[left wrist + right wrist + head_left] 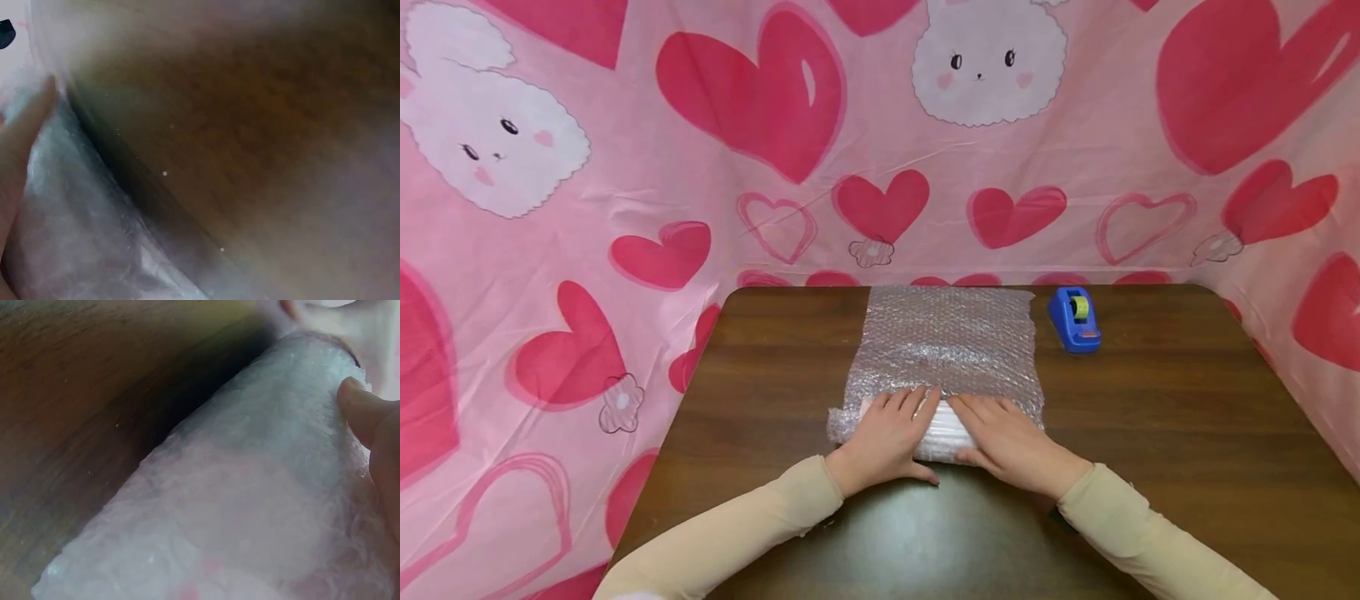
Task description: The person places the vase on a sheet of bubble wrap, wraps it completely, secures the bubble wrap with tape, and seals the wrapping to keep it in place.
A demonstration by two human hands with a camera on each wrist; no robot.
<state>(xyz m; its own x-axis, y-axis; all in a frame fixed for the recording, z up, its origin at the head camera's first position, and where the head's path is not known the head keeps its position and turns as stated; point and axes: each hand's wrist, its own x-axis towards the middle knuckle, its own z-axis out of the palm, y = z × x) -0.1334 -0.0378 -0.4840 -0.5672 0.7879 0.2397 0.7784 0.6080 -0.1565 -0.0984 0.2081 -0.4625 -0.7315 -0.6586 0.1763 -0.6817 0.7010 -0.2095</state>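
- Cream fabric sleeves are seen nearest the head camera, one drawn down to each wrist.
- Between and beneath both hands, a white, roughly cylindrical bundle rolled in clear bubble wrap is lain crosswise on the table.
- By the bare left hand, the bundle's left part is covered; its fingers are straightened over the top rather than clenched, and its thumb is stretched toward the right hand.
- By the bare right hand, the right part is covered; its fingers are likewise extended, slanted toward the left hand, and its thumb is laid along the near side.
- Beyond both hands, a flat sheet of clear bubble wrap is spread away from the bundle.
- Beyond and to the right of the right hand, a blue plastic tape dispenser with a yellowish roll is stood.
- Under everything, a dark brown wood-grain table is seen; beyond the hands, it is bordered by a pink heart-and-animal-print cloth.
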